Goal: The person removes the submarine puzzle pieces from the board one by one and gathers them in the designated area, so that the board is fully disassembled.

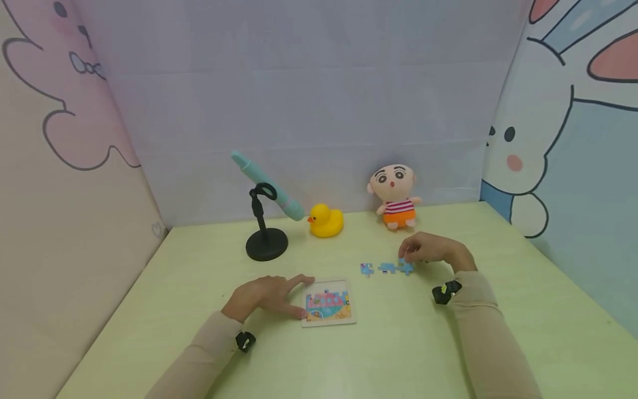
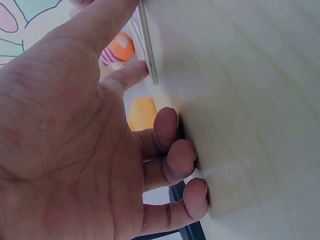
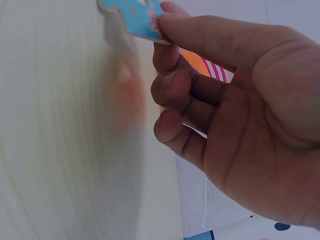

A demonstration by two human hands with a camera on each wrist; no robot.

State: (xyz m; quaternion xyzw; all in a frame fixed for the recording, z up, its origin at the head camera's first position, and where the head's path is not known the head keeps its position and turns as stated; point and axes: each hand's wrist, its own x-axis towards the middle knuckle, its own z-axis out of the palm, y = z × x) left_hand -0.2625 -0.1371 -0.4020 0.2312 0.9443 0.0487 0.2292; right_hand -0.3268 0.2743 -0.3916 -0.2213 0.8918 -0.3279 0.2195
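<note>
In the head view, a framed jigsaw board [image 1: 329, 323] lies on the table, part filled with a pink, blue and yellow picture. My left hand [image 1: 266, 293] spreads at its left side, straight index finger at the upper corner and thumb near the lower one. Its other fingertips [image 2: 181, 155] rest near the tabletop in the left wrist view. My right hand [image 1: 431, 248] pinches a blue puzzle piece [image 3: 142, 21] between thumb and index finger, slightly tilted up. Left of this piece lie two more loose pieces, a middle one [image 1: 386, 267] and an outer one [image 1: 366, 269].
Toward the back of the table [image 1: 389, 354] stand a black stand [image 1: 266, 244] with a teal microphone-like stick [image 1: 269, 185], a yellow rubber duck [image 1: 326, 221] and a plush doll [image 1: 396, 194] in a striped shirt. Cloth walls close off the back and sides.
</note>
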